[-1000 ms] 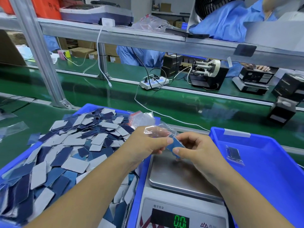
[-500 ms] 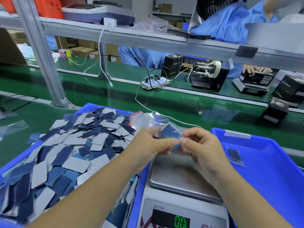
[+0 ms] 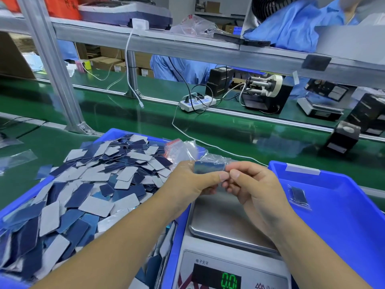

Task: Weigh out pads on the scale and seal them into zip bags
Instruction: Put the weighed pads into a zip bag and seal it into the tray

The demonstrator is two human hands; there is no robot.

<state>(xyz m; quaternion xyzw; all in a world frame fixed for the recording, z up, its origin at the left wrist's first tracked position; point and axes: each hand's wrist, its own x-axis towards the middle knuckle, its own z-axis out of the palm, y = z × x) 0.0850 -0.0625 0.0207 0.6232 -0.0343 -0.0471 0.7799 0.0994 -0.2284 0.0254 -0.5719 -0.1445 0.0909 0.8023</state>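
Observation:
A small clear zip bag (image 3: 209,168) with dark blue pads inside is held above the scale's steel pan (image 3: 220,217). My left hand (image 3: 193,182) pinches its near edge between thumb and fingers. My right hand (image 3: 253,188) pinches the same edge just to the right, thumb tips almost touching. The scale's display (image 3: 228,281) reads 0.0 and its pan is bare. A blue bin (image 3: 108,136) on the left is heaped with loose blue and grey pads (image 3: 98,184). A blue tray (image 3: 343,205) on the right holds one filled bag (image 3: 299,196).
Spare clear zip bags (image 3: 181,150) with a red strip lie at the bin's far corner. A green conveyor belt (image 3: 229,132) runs behind, with a white cable (image 3: 208,143), a power strip (image 3: 198,103) and a tape dispenser (image 3: 264,90) beyond. An aluminium post (image 3: 52,65) stands at left.
Both hands have risen a little above the pan with the bag. The pads now sit fully inside it, and the two thumbs have come together on its near edge.

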